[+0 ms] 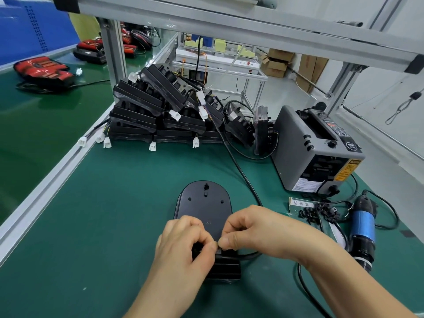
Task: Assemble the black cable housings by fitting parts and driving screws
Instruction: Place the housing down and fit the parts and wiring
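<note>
1. Both hands meet close to the worktop's near edge. The left grip (183, 244) curls its fingers and thumb over the near end of the black oval plastic housing (204, 203). The right grip (259, 232) pinches the same spot, thumb to forefinger. What sits between the fingertips is hidden.
2. That housing lies flat on the green worktop (91, 226), rounded end pointing away.
3. A thick black cable (238, 171) runs from under the right grip toward the far edge.
4. By the right edge lie a blue-and-black electric screwdriver (363, 230) and a heap of small black clips (314, 214), with a grey tape dispenser (316, 148) behind.
5. Stacked black housings with white connectors (156, 106) crowd the far edge.
</note>
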Demonstrator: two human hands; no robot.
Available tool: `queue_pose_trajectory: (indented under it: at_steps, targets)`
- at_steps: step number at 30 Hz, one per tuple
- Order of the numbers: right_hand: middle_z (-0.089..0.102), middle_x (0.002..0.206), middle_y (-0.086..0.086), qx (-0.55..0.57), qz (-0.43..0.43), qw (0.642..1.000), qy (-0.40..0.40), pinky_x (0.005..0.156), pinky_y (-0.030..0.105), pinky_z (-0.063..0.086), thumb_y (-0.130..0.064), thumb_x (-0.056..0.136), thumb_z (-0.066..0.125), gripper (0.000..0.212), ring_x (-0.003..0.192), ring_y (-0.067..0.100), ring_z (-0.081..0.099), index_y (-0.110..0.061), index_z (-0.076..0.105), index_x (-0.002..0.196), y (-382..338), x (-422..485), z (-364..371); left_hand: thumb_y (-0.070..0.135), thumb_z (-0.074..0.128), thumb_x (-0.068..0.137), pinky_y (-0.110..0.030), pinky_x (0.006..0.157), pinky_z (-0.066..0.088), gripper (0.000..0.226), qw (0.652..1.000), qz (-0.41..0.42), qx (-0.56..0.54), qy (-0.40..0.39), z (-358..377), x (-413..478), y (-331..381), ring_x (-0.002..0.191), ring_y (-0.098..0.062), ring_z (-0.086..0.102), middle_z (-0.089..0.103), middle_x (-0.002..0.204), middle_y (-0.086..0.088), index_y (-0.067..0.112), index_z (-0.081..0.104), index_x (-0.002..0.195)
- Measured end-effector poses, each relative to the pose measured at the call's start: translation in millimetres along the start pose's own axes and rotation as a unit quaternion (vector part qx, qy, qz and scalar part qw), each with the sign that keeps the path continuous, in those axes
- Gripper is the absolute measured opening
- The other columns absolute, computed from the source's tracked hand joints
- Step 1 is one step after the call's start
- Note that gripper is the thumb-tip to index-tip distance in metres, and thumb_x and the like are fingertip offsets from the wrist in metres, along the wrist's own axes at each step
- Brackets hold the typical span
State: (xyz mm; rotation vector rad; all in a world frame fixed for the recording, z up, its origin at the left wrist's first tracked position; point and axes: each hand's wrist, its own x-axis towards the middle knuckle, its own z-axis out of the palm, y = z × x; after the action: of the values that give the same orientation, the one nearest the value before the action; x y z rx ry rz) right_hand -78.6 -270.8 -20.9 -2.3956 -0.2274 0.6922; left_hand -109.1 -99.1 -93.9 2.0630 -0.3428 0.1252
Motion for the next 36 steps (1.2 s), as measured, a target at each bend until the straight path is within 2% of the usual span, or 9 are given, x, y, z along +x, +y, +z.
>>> queue_pose_trajectory:
  at_steps: [5, 8, 10, 13, 15, 19, 23, 32, 36]
  targets:
    - [0.061, 0.071, -0.013, -0.013, 0.01, 1.0, 0.021, 0.065, 0.026, 0.044, -0.046, 0.08, 0.068, 0.021, 0.064, 0.004, 0.05, -0.025, 0.067, 0.082, -1.3, -0.3, 1.0, 0.036, 0.051, 0.076, -0.011, 0.086, 0.025, 0.014, 1.0, -0.006, 0.003, -0.002, 1.7, -0.3, -1.1, 0.108, 0.001, 0.036, 0.047, 0.103, 0.025, 0.03, 0.053, 0.064]
    - [0.069, 0.087, -0.003, -0.013, 0.002, 1.0, 0.026, 0.077, 0.036, 0.051, -0.043, 0.082, 0.067, 0.019, 0.078, 0.017, 0.06, -0.025, 0.069, 0.087, -3.2, -1.5, 3.0, 0.037, 0.048, 0.074, -0.011, 0.087, 0.025, 0.013, 1.0, -0.006, 0.006, 0.001, 3.1, 0.5, -1.5, 0.108, 0.003, 0.036, 0.046, 0.103, 0.026, 0.031, 0.053, 0.064]
    - [0.07, 0.086, -0.007, -0.002, -0.007, 0.999, 0.031, 0.077, 0.034, 0.051, -0.04, 0.084, 0.066, 0.016, 0.077, 0.013, 0.062, -0.025, 0.07, 0.086, -4.2, -2.9, 5.5, 0.038, 0.048, 0.074, -0.01, 0.087, 0.024, 0.014, 1.0, -0.004, 0.01, 0.0, 3.2, 0.9, -1.5, 0.107, 0.003, 0.036, 0.045, 0.103, 0.027, 0.031, 0.053, 0.064]
    - [0.065, 0.069, -0.016, 0.005, -0.01, 0.999, 0.048, 0.059, 0.021, 0.045, -0.038, 0.083, 0.066, 0.012, 0.058, -0.003, 0.051, -0.027, 0.069, 0.079, -3.9, -4.5, 9.6, 0.039, 0.046, 0.074, -0.005, 0.087, 0.019, 0.014, 1.0, -0.001, 0.022, -0.004, 2.8, 0.7, -1.5, 0.107, 0.004, 0.035, 0.044, 0.102, 0.028, 0.032, 0.051, 0.063]
    - [0.063, 0.066, -0.017, 0.008, -0.015, 0.998, 0.056, 0.056, 0.015, 0.041, -0.037, 0.084, 0.066, 0.012, 0.055, -0.003, 0.048, -0.027, 0.069, 0.078, -3.1, -4.9, 11.2, 0.04, 0.045, 0.075, -0.003, 0.087, 0.017, 0.015, 1.0, 0.002, 0.03, -0.006, 2.4, 0.6, -1.6, 0.108, 0.004, 0.034, 0.043, 0.103, 0.029, 0.033, 0.051, 0.064]
    - [0.063, 0.066, -0.016, 0.029, -0.015, 0.997, 0.069, 0.059, 0.021, 0.043, -0.037, 0.084, 0.066, 0.013, 0.058, 0.0, 0.049, -0.027, 0.068, 0.077, -2.0, -6.1, 13.6, 0.032, 0.054, 0.086, -0.004, 0.088, 0.017, 0.021, 0.999, 0.013, 0.042, 0.002, 3.1, 0.9, -2.8, 0.108, 0.005, 0.033, 0.042, 0.102, 0.029, 0.032, 0.051, 0.065]
    - [0.056, 0.056, -0.026, -0.028, -0.029, 0.992, 0.119, 0.053, 0.011, 0.037, -0.042, 0.083, 0.066, 0.012, 0.057, -0.004, 0.049, -0.031, 0.067, 0.077, 0.0, -8.9, 19.0, 0.024, 0.059, 0.084, -0.005, 0.088, 0.018, 0.024, 0.999, 0.015, 0.048, 0.009, 3.7, 0.8, -2.0, 0.107, 0.007, 0.033, 0.046, 0.097, 0.027, 0.033, 0.05, 0.063]
    - [0.057, 0.082, -0.016, -0.149, -0.096, 0.964, 0.197, 0.067, 0.014, 0.031, -0.047, 0.087, 0.057, 0.02, 0.079, 0.002, 0.046, -0.028, 0.062, 0.089, -3.0, -17.1, 29.6, 0.02, 0.061, 0.084, -0.004, 0.088, 0.016, 0.03, 0.998, 0.017, 0.055, 0.008, 3.5, 0.2, -1.0, 0.104, 0.007, 0.033, 0.049, 0.09, 0.022, 0.034, 0.046, 0.062]
    - [0.059, 0.091, -0.012, -0.18, -0.114, 0.954, 0.209, 0.07, 0.019, 0.027, -0.045, 0.091, 0.051, 0.02, 0.089, 0.007, 0.049, -0.027, 0.059, 0.091, -4.8, -18.9, 33.0, 0.019, 0.061, 0.084, -0.008, 0.087, 0.021, 0.032, 0.999, 0.016, 0.039, -0.009, -0.3, 2.2, -0.2, 0.105, 0.004, 0.034, 0.045, 0.097, 0.026, 0.034, 0.048, 0.059]
